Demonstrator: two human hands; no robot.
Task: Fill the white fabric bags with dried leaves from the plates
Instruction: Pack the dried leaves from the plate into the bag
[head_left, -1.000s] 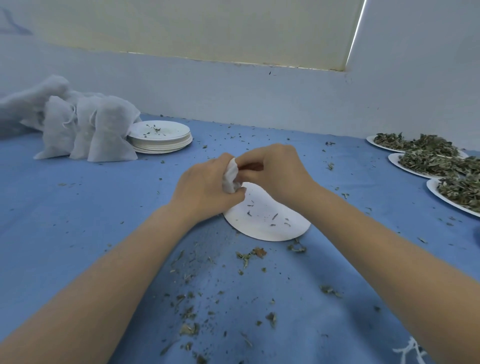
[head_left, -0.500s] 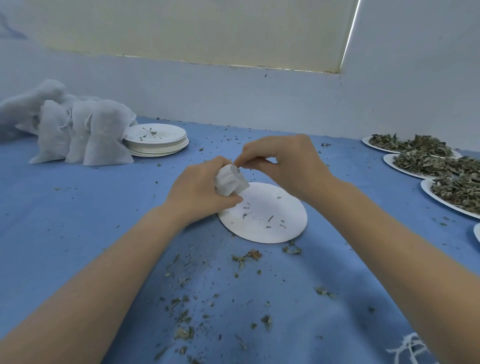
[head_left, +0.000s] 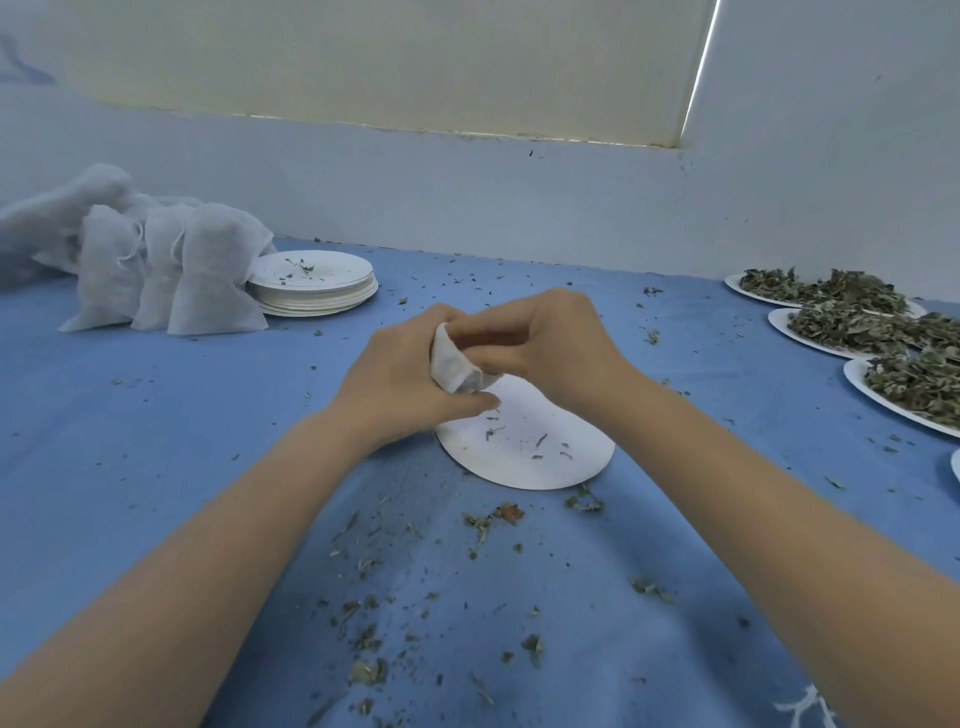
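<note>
My left hand (head_left: 402, 379) is curled around a small white fabric bag (head_left: 457, 364), gripping it just above the far edge of a near-empty white paper plate (head_left: 524, 452). My right hand (head_left: 545, 348) meets it from the other side, fingers bent and pinching at the bag's upper part; the exact point of contact is hidden behind my own knuckles. The bag sits bunched between the two hands, and I cannot tell how full it is.

The plate below carries only a few leaf fragments. It lies flat on a blue cloth (head_left: 156, 441) strewn with dried leaf crumbs (head_left: 488, 519), thickest between my forearms.

To the far left, a group of filled white bags (head_left: 208, 286) stands upright, leaning together, drawstrings visible at their necks. Just beside them on the right is a stack of empty plates (head_left: 317, 286), the top one bearing a few scraps.

Along the right edge, three plates heaped with dried leaves (head_left: 857, 322) lie in a row, overlapping slightly, well apart from my hands. The rim of a further plate shows at the right border.

A white mark (head_left: 805, 712) shows on the cloth at the lower right; it is cut off and unreadable. No other writing, brand or label is legible.
</note>
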